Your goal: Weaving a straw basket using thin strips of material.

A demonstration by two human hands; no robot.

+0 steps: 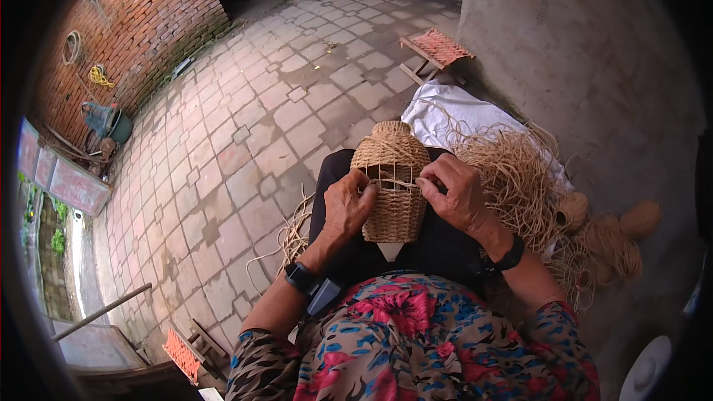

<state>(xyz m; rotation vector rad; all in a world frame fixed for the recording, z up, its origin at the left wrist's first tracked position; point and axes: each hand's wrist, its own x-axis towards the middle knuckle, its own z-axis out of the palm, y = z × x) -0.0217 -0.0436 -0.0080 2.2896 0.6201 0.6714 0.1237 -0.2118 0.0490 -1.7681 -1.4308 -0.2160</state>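
Note:
A tan woven straw basket [394,217], narrow at its top end, lies on my lap between my knees. Bare upright strands cross a gap in its middle, and a twisted straw cord [397,180] runs over them. My left hand [349,202] is closed at the left edge of the gap, thumb and fingers pressed against the basket; its fingertips are partly hidden. On the opposite side, my right hand [451,189] pinches the cord's end between thumb and forefinger. A pale pointed piece [391,251] sticks out below the basket's near end.
Right of my knees, a heap of loose straw cord [497,178] covers part of a white sheet [453,111]. Small woven pieces [640,217] lie beyond it by the grey wall [587,52]. A low stool [438,48] stands ahead; another orange-topped stool [182,354] is at lower left.

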